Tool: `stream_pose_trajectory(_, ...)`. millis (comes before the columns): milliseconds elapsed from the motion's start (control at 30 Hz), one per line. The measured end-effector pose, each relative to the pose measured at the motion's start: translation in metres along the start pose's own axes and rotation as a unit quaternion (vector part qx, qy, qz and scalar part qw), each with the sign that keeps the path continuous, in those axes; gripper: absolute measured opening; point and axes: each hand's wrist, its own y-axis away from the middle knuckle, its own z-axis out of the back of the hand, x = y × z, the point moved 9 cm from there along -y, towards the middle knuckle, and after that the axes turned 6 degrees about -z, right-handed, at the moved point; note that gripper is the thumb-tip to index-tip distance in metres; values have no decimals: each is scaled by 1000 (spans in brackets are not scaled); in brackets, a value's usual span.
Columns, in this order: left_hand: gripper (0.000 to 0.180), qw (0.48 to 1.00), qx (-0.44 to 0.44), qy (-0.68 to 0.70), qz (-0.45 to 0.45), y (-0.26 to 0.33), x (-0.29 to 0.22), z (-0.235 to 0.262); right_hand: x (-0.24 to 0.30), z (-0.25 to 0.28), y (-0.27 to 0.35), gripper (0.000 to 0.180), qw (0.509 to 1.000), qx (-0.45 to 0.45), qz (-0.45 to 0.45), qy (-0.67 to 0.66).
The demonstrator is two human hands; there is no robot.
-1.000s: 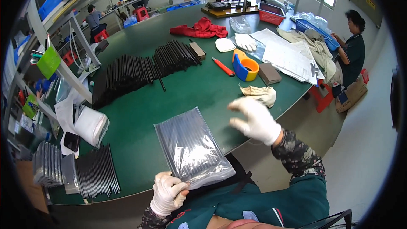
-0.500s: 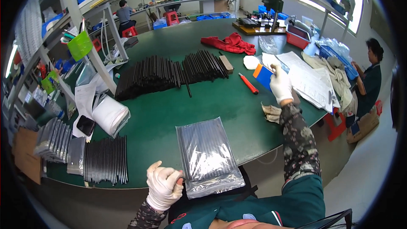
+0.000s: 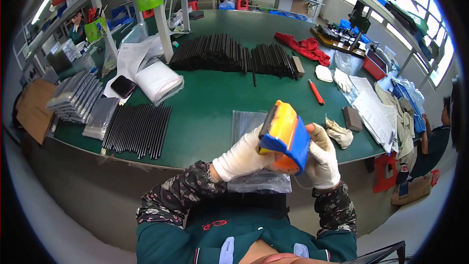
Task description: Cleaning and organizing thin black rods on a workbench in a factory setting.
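In front of my chest I hold up a blue and yellow-orange tape dispenser [image 3: 289, 137], its toothed edge at the top. My left hand [image 3: 246, 155], in a white glove, grips its left side. The gloved right hand [image 3: 323, 160] has its fingers bent round the other side; some bare fingertips show. Below lies a see-through plastic bag [image 3: 242, 120] at the table's front edge, largely hidden by the dispenser and my hands. Its contents are hard to make out now.
Black rods lie in a long pile [image 3: 210, 54] at the back and in a flat row [image 3: 137, 129] at front left, beside packed bags [image 3: 75, 99]. To the right are a red-handled tool [image 3: 316, 93], a crumpled cloth [image 3: 339, 134], a brown block [image 3: 352, 119] and papers [image 3: 373, 105].
The tape dispenser has come from the right side of the table to in front of me in my right hand. My left hand has left the bag's side and taken hold too. The view has shifted.
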Motion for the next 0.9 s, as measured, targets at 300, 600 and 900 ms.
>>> stream_pose_trajectory(300, 75, 995, 86, -43, -7, 22, -8, 23, 31, -68, 21, 81, 821, 91, 232, 514)
stream_pose_trajectory(600, 61, 940, 28, 290, 178, 27, 3, 40, 47, -101, 44, 95, 636, 131, 333, 684)
stream_pose_trajectory(900, 22, 976, -82, 149, 135, 19, 11, 64, 39, -102, 38, 97, 602, 158, 289, 727)
